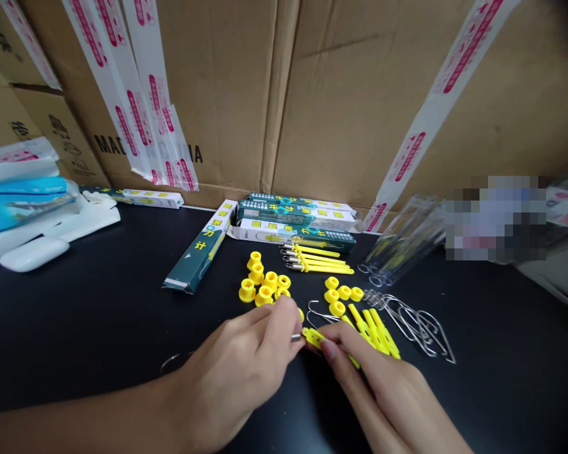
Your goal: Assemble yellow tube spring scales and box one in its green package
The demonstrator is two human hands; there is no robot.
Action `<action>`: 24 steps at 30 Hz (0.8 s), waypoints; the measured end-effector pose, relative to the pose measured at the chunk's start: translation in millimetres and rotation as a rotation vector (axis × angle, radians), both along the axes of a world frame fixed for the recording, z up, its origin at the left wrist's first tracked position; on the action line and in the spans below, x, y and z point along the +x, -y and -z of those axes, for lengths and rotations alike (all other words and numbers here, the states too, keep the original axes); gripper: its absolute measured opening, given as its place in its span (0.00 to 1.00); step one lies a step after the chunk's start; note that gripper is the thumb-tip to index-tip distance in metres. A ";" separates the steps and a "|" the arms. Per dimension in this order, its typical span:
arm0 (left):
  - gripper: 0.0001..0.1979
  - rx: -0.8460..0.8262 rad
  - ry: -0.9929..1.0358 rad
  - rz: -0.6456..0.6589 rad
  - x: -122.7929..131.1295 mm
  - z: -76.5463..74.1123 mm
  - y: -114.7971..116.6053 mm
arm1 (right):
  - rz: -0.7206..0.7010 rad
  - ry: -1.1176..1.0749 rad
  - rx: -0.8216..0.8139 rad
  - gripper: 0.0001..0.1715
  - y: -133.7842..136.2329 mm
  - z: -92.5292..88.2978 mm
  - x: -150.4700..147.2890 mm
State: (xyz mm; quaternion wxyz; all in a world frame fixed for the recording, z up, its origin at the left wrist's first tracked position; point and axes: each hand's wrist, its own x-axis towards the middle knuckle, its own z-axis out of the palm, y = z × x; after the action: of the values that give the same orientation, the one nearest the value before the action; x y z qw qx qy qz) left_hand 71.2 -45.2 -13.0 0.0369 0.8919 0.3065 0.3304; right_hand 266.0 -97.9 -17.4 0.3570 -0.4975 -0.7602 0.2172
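Observation:
My right hand (373, 372) is closed on a flat yellow plastic rod (315, 338), pinched between thumb and forefinger. Close against it, my left hand (246, 359) grips a small silvery metal piece (296, 338), mostly covered by the fingers; it meets the rod's end. Just behind the hands lie yellow flanged caps (247, 291) and smaller yellow rings (332, 283). Several loose yellow rods (383, 333) lie beside my right hand, near wire hooks (419, 325). Another thin curved wire (170, 360) shows past my left forearm.
Yellow rods with springs (322, 260) lie in a row before stacked green-white boxes (293, 217). Another box (202, 249) lies slanted leftward. Clear tubes (402, 239) lie at right. A white case (34, 252) and blue packet (23, 198) sit left. Cardboard (227, 94) walls the back.

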 end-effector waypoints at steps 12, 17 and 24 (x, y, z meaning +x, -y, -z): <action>0.20 0.065 -0.084 -0.035 -2.2 2.9 -0.3 | 0.119 -0.130 -0.257 0.15 -6.7 -3.3 -1.4; 0.20 0.101 -0.083 -0.047 -0.2 5.7 0.9 | 0.109 -0.334 -0.379 0.26 -3.2 -0.5 -3.4; 0.28 0.179 -0.164 -0.114 3.0 -1.6 4.7 | 0.122 -0.513 -0.518 0.31 1.8 -4.4 -9.0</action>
State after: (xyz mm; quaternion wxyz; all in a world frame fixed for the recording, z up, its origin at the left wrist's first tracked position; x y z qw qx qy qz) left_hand 74.2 -49.9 -11.4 -0.0869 0.8967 0.3280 0.2841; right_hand 257.0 -99.7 -13.0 0.4104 -0.5452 -0.5347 0.4984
